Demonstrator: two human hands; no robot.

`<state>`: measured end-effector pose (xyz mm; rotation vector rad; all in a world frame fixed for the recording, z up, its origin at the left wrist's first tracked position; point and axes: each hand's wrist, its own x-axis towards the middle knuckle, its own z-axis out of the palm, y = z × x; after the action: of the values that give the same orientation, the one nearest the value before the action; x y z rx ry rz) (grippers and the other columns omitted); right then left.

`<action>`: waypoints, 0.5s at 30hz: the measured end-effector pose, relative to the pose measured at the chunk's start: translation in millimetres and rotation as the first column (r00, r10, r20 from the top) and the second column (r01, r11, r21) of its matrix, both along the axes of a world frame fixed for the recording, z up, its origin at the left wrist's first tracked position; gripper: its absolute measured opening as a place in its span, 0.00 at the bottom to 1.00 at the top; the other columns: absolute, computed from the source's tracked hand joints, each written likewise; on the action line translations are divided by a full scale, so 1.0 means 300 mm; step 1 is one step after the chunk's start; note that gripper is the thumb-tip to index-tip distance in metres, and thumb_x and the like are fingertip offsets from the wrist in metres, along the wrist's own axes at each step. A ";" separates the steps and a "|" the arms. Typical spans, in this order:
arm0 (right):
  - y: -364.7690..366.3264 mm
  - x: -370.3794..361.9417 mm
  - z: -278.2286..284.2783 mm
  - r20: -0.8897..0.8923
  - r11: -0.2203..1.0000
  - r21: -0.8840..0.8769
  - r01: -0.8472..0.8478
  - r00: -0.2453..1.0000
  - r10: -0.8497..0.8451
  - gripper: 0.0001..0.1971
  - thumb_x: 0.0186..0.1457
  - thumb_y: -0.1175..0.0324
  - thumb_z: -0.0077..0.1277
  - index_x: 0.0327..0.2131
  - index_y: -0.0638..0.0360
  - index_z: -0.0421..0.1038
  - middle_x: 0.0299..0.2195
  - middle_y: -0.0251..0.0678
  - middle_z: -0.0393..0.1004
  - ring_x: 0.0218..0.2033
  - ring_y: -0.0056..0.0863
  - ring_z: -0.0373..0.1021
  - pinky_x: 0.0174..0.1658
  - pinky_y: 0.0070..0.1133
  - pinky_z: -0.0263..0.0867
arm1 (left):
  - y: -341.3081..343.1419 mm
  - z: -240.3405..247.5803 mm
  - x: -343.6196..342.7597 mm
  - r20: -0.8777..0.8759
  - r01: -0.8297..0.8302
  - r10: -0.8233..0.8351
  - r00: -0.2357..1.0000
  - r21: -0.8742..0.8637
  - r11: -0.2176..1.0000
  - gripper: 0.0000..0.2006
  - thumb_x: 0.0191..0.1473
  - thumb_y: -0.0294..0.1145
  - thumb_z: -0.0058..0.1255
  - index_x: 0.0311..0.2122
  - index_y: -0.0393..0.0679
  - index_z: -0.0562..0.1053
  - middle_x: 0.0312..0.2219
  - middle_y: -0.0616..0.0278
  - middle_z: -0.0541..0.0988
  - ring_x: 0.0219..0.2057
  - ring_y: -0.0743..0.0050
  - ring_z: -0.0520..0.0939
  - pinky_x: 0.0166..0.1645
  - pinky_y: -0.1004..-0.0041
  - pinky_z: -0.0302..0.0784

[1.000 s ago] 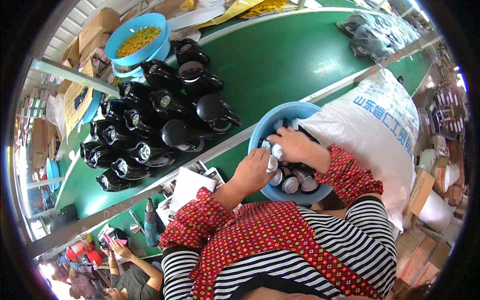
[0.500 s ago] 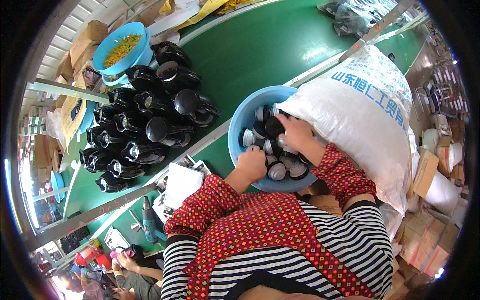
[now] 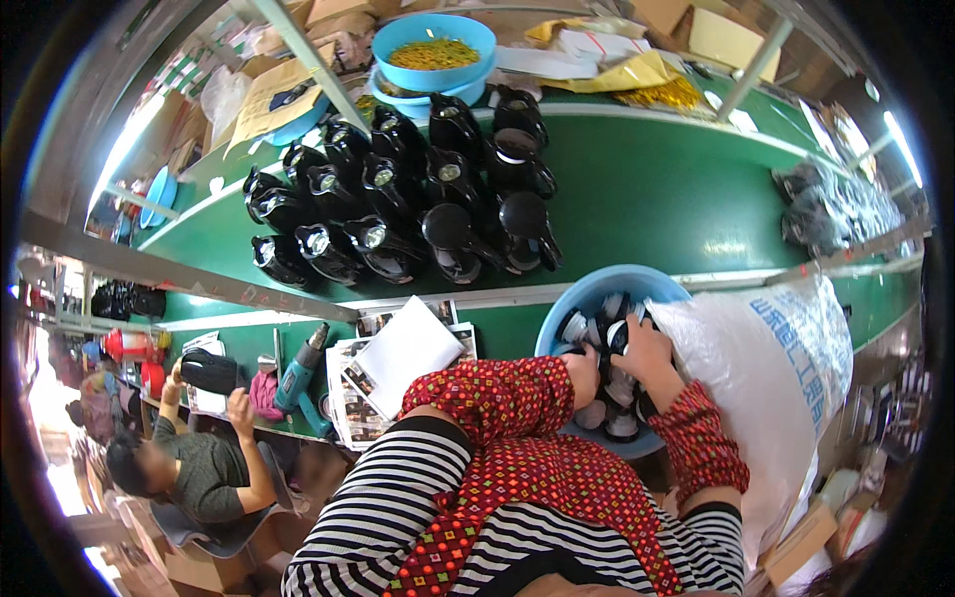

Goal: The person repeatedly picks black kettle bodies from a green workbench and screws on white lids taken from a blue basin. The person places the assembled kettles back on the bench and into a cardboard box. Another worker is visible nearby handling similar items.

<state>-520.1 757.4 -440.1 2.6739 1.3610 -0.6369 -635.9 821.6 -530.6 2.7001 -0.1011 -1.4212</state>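
A light blue basin (image 3: pixel 665 286) holds several stopper lids (image 3: pixel 623 428) with black caps and whitish threaded plugs. My right hand (image 3: pixel 647 352) reaches into it with fingers curled round one black-and-white stopper lid (image 3: pixel 618 336). Beside it, my left hand (image 3: pixel 582 378) is closed at the basin's left side; whatever its fingers hold is hidden. Several glossy black jugs (image 3: pixel 388 184) stand close together on the green bench, beyond the basin to the left. A round black lid (image 3: pixel 525 215) caps one of the nearest jugs.
A big white woven sack (image 3: pixel 751 368) leans against the basin's right side. Printed sheets with a white paper (image 3: pixel 410 353) and a teal heat gun (image 3: pixel 298 373) lie left of my arms. Another person (image 3: pixel 204 468) sits at far left, holding a dark object. A metal rail (image 3: pixel 179 269) crosses the bench.
My view has swung to the left, so the basin and sack appear lower and farther right. Both hands stay at the basin; the right one's stopper lid now shows its whitish rim.
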 end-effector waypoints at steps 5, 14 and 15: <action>0.139 0.068 0.225 -0.168 0.884 0.466 -0.025 0.979 0.116 0.39 0.43 0.55 0.70 0.57 0.59 0.63 0.50 0.55 0.73 0.49 0.55 0.73 0.50 0.41 0.71 | -0.028 0.068 -0.067 0.218 0.001 0.012 0.976 -0.058 0.998 0.27 0.55 0.36 0.59 0.61 0.44 0.74 0.67 0.42 0.62 0.63 0.36 0.68 0.40 0.38 0.83; 0.962 -0.093 0.517 0.231 0.698 0.448 -0.558 0.827 0.513 0.37 0.41 0.58 0.68 0.52 0.61 0.61 0.44 0.50 0.77 0.43 0.51 0.78 0.44 0.40 0.75 | -0.013 0.025 -0.029 0.158 0.051 -0.007 0.987 -0.277 0.960 0.21 0.54 0.39 0.58 0.52 0.43 0.80 0.54 0.48 0.76 0.53 0.44 0.78 0.43 0.42 0.81; 1.033 -0.106 0.509 0.337 0.656 0.408 -0.635 0.772 0.538 0.36 0.41 0.59 0.69 0.52 0.60 0.62 0.43 0.48 0.77 0.43 0.49 0.78 0.44 0.39 0.75 | -0.023 0.028 -0.023 0.166 0.052 -0.005 0.986 -0.281 0.958 0.20 0.55 0.38 0.57 0.51 0.43 0.80 0.53 0.49 0.77 0.52 0.44 0.78 0.43 0.43 0.81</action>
<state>-551.8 1067.2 -287.3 2.2369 2.4369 0.0688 -642.8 814.7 -522.3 2.5769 -0.3304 -1.0909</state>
